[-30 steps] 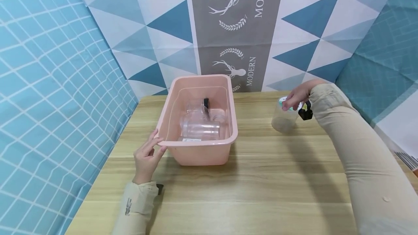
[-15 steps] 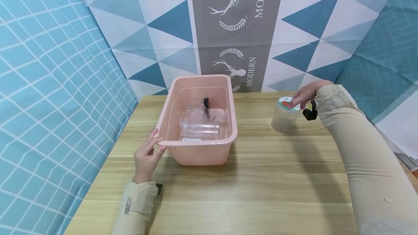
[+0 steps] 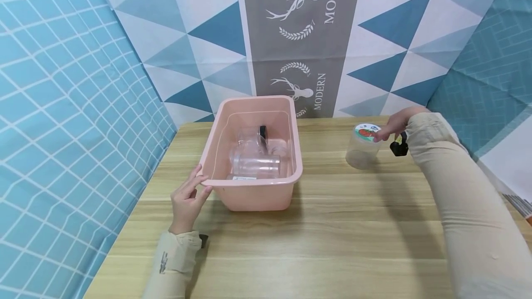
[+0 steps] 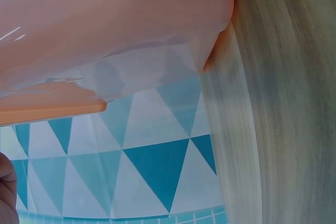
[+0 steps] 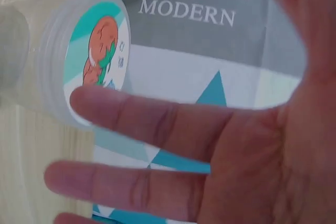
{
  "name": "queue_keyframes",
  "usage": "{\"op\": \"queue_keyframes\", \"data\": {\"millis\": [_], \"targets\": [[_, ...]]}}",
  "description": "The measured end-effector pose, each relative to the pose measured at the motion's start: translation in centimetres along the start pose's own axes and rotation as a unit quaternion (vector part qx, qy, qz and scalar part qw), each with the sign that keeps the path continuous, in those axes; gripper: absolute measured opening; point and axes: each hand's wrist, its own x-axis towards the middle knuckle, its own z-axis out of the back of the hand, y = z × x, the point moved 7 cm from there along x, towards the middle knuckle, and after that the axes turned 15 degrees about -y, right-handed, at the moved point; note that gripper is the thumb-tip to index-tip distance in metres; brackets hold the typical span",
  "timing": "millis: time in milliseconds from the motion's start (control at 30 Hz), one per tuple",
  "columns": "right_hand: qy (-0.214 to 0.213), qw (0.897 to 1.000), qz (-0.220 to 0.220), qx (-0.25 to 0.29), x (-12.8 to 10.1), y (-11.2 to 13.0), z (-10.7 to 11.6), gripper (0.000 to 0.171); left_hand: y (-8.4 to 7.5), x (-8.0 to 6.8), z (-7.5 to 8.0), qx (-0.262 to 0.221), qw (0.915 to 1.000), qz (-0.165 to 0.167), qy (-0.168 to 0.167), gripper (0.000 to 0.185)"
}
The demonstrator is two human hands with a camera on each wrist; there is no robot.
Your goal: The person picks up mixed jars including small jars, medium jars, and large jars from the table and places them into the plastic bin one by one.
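Observation:
A clear plastic jar [image 3: 362, 146] with a printed white lid [image 3: 366, 131] stands on the wooden table [image 3: 332, 225] at the right. My right hand [image 3: 384, 132] hovers just right of that lid with straight fingers and holds nothing. In the right wrist view the jar [image 5: 79, 56] lies beside my spread fingers [image 5: 157, 124]. My left hand [image 3: 198, 182] rests its fingertips against the near left corner of the pink bin [image 3: 253, 195]. Inside the bin lies a clear jar [image 3: 255, 164], and behind it another clear container with a black part [image 3: 262, 129].
The bin's underside [image 4: 105, 19] and table edge [image 4: 283, 103] fill the left wrist view. Patterned blue and white fabric walls [image 3: 75, 82] close in the table on the left, back and right. Bare wood lies in front of the bin.
My right hand let go of the jar's lid and drew back to the right, fingers straightening. The jar stays standing. The left hand and bin have not moved.

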Motion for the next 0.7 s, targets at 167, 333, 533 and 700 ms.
{"op": "queue_keyframes", "data": {"millis": [167, 333, 533, 700], "targets": [[-0.010, 0.994, 0.030, 0.108, -0.8, -1.7, -0.8, 0.090, 0.0, 0.1, 0.1, -0.011, 0.9999, 0.001, 0.005, 0.052], [-0.046, 0.974, 0.069, 0.211, -1.4, -3.2, -2.4, 0.074, 0.1, 0.0, 0.2, -0.010, 0.9999, 0.003, 0.010, 0.051], [-0.099, 0.958, 0.038, 0.267, -1.1, -6.0, -4.0, 0.065, 0.1, -0.1, 0.2, -0.006, 0.9999, -0.007, 0.010, 0.050], [-0.088, 0.926, 0.048, 0.365, -0.3, -7.7, -5.7, 0.023, 0.1, 0.0, 0.2, 0.011, 0.9997, -0.021, 0.003, 0.051]]}}
